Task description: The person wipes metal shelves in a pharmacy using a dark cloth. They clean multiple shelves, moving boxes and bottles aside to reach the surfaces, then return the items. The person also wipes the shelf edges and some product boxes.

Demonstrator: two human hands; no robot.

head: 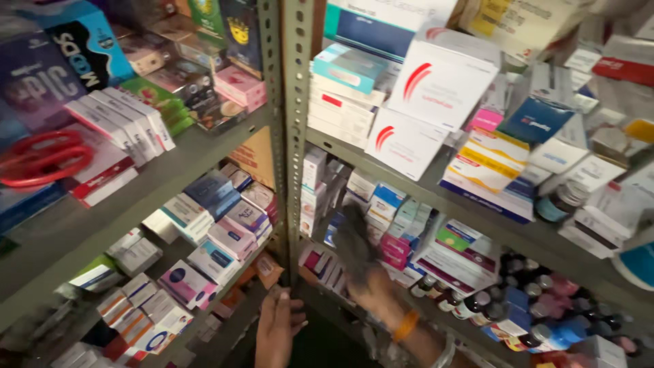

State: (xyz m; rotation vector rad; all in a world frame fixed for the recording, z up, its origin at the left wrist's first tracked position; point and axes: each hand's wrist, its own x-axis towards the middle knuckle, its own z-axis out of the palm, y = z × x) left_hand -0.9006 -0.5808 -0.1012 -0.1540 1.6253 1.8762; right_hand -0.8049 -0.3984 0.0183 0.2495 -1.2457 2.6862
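Two bare hands are working at grey slotted metal shelving (298, 129) crammed with small cardboard medicine boxes (381, 211). Left hand (278, 327) is gripping the upright post low down. Right hand (357, 252) (blurred, grip unreadable) is reaching into the middle-shelf boxes. Steadying on the post is helping; fingers should be sliding between boxes gently, avoiding the dark glass bottles (477, 303) below.

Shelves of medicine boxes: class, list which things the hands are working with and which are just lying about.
In hand:
- right hand, blurred, reaching into the boxes on the middle shelf
- left hand, touching the upright post

Lying about:
- red scissors
- white boxes with red marks
- syrup bottles
- pink boxes
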